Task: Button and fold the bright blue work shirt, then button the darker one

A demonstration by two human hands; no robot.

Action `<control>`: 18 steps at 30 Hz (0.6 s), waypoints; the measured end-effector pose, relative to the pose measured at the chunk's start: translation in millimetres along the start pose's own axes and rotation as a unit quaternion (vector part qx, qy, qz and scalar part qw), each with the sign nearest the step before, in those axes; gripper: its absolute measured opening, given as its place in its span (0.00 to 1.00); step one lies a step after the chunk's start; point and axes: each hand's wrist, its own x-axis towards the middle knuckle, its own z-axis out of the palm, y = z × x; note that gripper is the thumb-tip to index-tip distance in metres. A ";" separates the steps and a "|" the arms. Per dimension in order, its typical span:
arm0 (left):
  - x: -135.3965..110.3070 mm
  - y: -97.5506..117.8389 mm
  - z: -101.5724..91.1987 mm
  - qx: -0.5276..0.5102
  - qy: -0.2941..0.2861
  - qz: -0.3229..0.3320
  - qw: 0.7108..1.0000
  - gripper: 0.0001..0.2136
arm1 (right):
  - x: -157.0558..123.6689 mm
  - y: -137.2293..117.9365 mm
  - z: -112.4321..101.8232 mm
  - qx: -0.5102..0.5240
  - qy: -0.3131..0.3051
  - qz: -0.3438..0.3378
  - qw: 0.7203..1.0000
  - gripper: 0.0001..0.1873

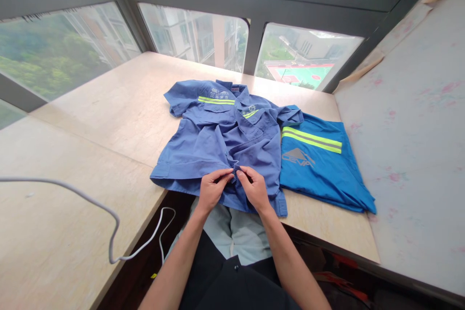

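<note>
A short-sleeved blue work shirt (196, 143) with yellow-green reflective strips lies spread on the sill, its collar toward the window and its hem toward me. At the bottom of its front opening, my left hand (213, 186) pinches one edge of the cloth between thumb and fingers. My right hand (254, 188) pinches the other edge just beside it, the fingertips of both hands almost meeting. Whatever small part of the placket sits between the fingertips is hidden. Higher up, the front is partly open and rumpled.
A folded brighter blue garment (316, 174) with reflective strips lies at the right, touching the shirt's sleeve. A white cable (90, 203) crosses the pale sill (72, 155) at left and hangs over its edge. Windows stand behind; a papered wall (410, 155) bounds the right.
</note>
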 end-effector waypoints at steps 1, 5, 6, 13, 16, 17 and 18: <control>-0.2 0.1 0.1 0.004 0.004 0.001 1.000 0.11 | -0.4 -1.1 -0.4 0.002 -0.003 0.000 1.000 0.15; -1.0 -2.0 1.9 0.004 0.033 0.004 0.999 0.11 | -1.4 -6.0 -3.4 0.015 -0.024 -0.021 0.999 0.16; -1.1 -3.0 2.3 0.003 0.040 0.004 0.999 0.11 | -1.6 -6.9 -4.2 0.018 -0.029 -0.026 0.999 0.18; 1.8 -4.7 -0.9 -0.016 0.031 -0.019 0.999 0.12 | -2.1 -4.6 -2.1 0.016 -0.023 -0.025 0.999 0.13; 3.6 -1.9 -3.3 -0.014 0.016 -0.020 1.000 0.10 | -2.0 -2.8 0.8 0.006 -0.018 -0.028 0.999 0.11; 4.1 -1.0 -3.9 -0.012 0.010 -0.019 1.000 0.09 | -1.9 -2.7 1.5 0.000 -0.018 -0.031 0.999 0.11; 4.5 -0.2 -4.5 -0.010 0.003 -0.019 1.000 0.08 | -1.9 -3.0 1.9 -0.008 -0.016 -0.035 0.999 0.10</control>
